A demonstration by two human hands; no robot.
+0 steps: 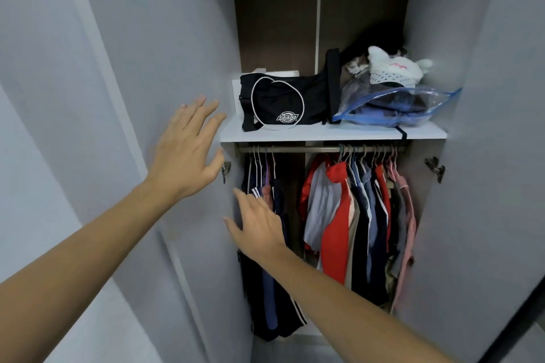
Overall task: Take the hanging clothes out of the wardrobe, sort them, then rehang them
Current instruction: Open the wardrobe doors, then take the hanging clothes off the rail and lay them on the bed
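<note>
Right hand fingers spread, just before dark hanging clothes; left hand splayed.

Soft, even light; dim wardrobe interior, slight blur, wide-angle bending at edges.

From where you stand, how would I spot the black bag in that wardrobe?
Look at the white shelf above the hanging rail. The black bag lies at its left end, beside a clear blue-edged plastic bag; only it bears a white outlined oval.
</note>
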